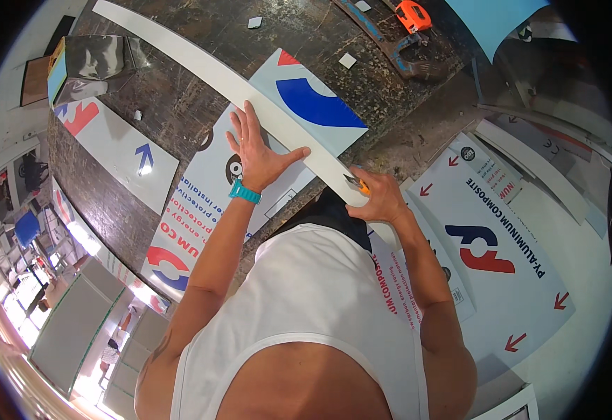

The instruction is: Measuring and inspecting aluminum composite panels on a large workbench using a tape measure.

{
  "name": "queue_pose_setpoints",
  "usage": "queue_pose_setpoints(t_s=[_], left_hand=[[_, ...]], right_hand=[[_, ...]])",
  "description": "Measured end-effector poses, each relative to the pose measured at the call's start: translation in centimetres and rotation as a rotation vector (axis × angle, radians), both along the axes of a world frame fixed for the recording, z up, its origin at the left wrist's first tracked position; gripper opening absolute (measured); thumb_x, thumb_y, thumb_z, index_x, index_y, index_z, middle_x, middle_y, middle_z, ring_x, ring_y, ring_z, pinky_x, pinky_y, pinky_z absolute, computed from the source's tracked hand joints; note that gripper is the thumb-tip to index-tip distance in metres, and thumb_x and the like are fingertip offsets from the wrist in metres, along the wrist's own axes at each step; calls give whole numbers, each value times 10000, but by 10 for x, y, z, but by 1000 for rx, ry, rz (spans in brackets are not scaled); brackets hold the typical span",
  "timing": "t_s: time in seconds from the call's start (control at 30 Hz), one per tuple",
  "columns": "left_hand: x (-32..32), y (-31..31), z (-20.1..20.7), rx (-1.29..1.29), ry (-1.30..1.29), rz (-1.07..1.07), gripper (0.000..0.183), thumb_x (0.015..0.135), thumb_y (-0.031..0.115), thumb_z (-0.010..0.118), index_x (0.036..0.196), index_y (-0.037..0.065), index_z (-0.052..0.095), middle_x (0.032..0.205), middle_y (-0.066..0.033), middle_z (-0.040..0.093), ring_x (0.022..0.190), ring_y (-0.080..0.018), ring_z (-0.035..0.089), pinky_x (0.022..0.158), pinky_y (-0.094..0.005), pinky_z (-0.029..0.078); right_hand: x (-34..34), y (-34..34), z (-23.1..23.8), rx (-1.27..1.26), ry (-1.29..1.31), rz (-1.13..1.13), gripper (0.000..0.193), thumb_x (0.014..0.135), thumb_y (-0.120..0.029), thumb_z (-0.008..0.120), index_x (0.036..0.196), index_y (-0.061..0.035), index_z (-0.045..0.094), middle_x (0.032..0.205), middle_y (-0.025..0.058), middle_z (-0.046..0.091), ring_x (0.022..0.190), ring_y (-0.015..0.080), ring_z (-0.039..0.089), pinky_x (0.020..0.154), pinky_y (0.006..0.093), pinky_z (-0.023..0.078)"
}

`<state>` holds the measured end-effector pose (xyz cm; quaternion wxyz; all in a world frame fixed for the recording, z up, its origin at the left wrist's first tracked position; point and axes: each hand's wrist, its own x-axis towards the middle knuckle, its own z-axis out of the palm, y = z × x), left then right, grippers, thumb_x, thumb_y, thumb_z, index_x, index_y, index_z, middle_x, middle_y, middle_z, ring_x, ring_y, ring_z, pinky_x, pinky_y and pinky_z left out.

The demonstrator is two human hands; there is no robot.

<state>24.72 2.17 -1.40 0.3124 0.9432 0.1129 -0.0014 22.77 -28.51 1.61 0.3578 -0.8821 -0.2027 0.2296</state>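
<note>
Strip (250, 105) over sheet (313, 105), on table (299, 28). Left of strip: panel (120, 143). Right of strip, far side: hammer (428, 70), tape measure (413, 15). Right of strip's near end: boards (425, 217).

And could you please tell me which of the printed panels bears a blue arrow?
The long panel on the table, well left of the left hand; its arrow alone looks blue, and the large panel at the right has red ones.

left grip (262, 159): touching white strip (288, 131) | right grip (384, 198): holding orange knife (364, 188)
</note>
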Motion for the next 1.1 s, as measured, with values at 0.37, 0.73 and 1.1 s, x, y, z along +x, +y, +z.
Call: queue_pose_setpoints(t_s=[0.37, 0.73, 1.1], left_hand=[[0, 0, -2, 10, -1, -22, 1605, 559, 727, 953, 1718, 24, 94, 1736, -349, 148, 1640, -490, 24, 1240, -719, -32], [-1, 1, -5, 21, -9, -35, 1608, 558, 726, 956, 1717, 20, 93, 1734, -354, 146, 1639, -491, 21, 1237, -719, -43], [0, 1, -5, 20, -6, -28, 1606, 562, 731, 952, 1717, 19, 93, 1735, -352, 146, 1640, -489, 13, 1236, -717, -51]], right_hand=[[2, -1, -1, -11, 32, 10, 771, 577, -283, 878, 1292, -52, 708, 1006, 124, 800, 714, 325, 698, 717, 363, 553], [2, -1, -4, 17, 32, 7, 766, 576, -278, 881, 1284, -42, 709, 998, 133, 800, 690, 333, 695, 701, 367, 557], [4, 0, -3, 23, 40, 3, 761, 569, -259, 879, 1276, -31, 714, 990, 146, 801, 681, 323, 696, 684, 357, 552]])
